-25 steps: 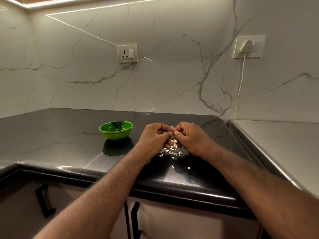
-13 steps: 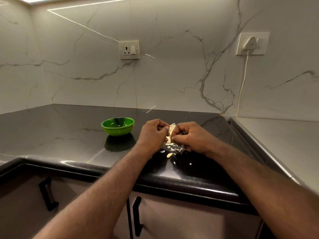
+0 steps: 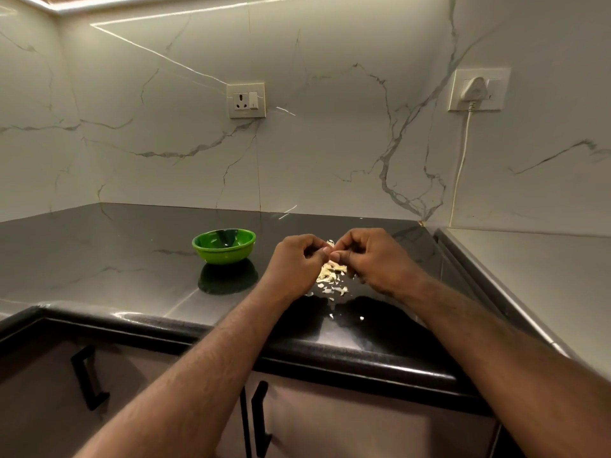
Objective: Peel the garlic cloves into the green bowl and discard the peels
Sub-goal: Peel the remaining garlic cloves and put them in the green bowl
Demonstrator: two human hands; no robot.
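A small green bowl [image 3: 224, 245] stands on the dark countertop [image 3: 115, 252], to the left of my hands. My left hand [image 3: 299, 261] and my right hand [image 3: 370, 259] meet fingertip to fingertip above the counter, both with curled fingers. Between them they pinch a garlic clove [image 3: 330, 243], of which only a pale tip shows above the fingers. Below the hands lies a loose pile of pale garlic peels [image 3: 330, 277], with a few flakes nearer the counter's front edge. What is inside the bowl is too dark to make out.
A marble wall backs the counter, with a socket [image 3: 247, 100] in the middle and a plugged-in white cable [image 3: 461, 166] at the right. A lighter steel surface [image 3: 535, 279] adjoins on the right. Cabinet doors with black handles [image 3: 87, 378] hang below the edge.
The hands have closed together again over the clove, and less of its peel shows than half a second ago. The view has tilted slightly. The bowl has not moved.
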